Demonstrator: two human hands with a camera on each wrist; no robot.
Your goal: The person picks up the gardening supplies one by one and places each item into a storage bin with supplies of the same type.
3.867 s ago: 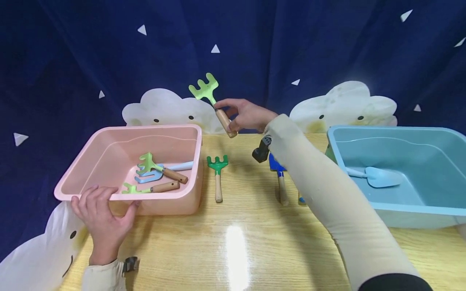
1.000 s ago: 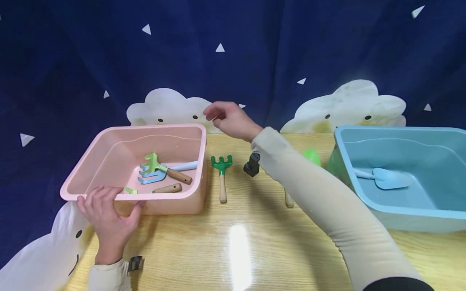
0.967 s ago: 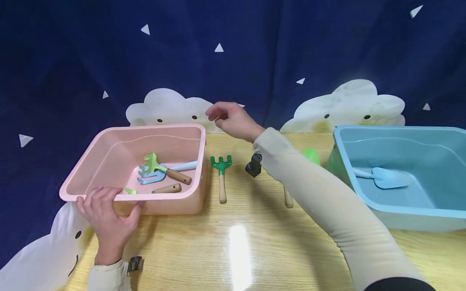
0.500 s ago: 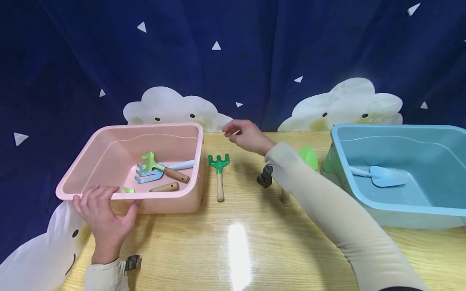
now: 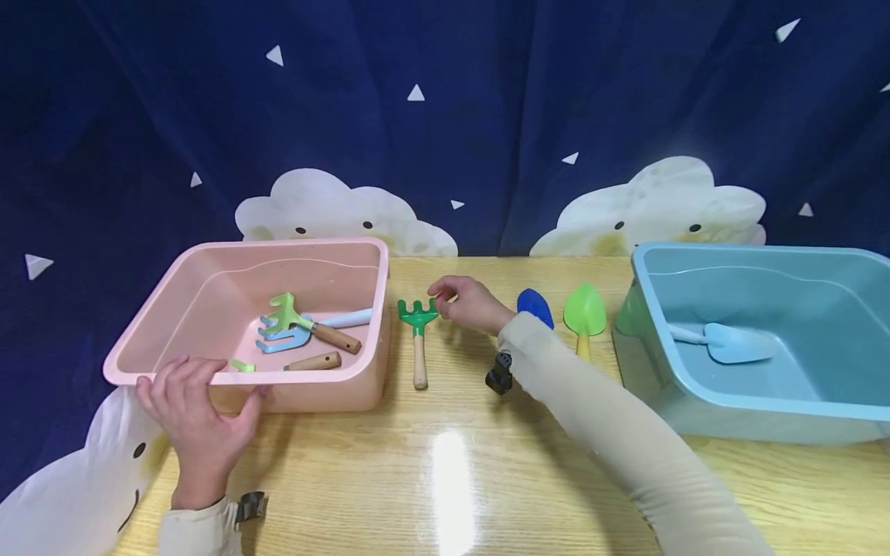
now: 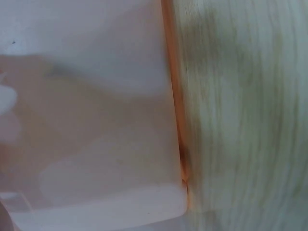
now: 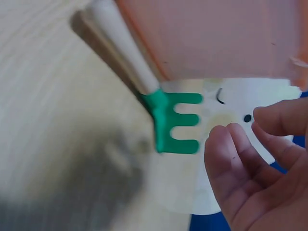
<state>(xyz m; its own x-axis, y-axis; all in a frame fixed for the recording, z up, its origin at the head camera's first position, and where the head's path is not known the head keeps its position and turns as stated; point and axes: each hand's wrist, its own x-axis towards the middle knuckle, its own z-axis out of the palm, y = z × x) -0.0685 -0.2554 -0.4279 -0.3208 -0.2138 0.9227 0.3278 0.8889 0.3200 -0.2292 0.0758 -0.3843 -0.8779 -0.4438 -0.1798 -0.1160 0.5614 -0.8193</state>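
My left hand (image 5: 202, 417) grips the front rim of the pink basin (image 5: 327, 395), fingers over the edge and thumb against the outer wall. Inside the basin lie a light green hand rake (image 5: 285, 312) with a brown handle, a light blue rake (image 5: 292, 337) and a wooden handle (image 5: 316, 361) partly hidden by the front wall. Between the basins, my right hand (image 5: 473, 303) is empty, its fingers loosely bent beside the prongs of a dark green hand rake (image 5: 419, 318). The right wrist view shows that rake (image 7: 166, 118) lying on the table, apart from the fingers.
Right of my right hand lie a dark blue shovel (image 5: 535, 306), partly covered by the sleeve, and a lime green shovel (image 5: 585, 310). A blue basin (image 5: 695, 417) stands at the right, holding a light blue shovel (image 5: 740, 344). A dark curtain (image 5: 487, 116) hangs behind.
My right hand has let go of a light green rake held earlier, then come down beside the dark green rake. The two shovels have come out from behind the sleeve. My left hand stays put.
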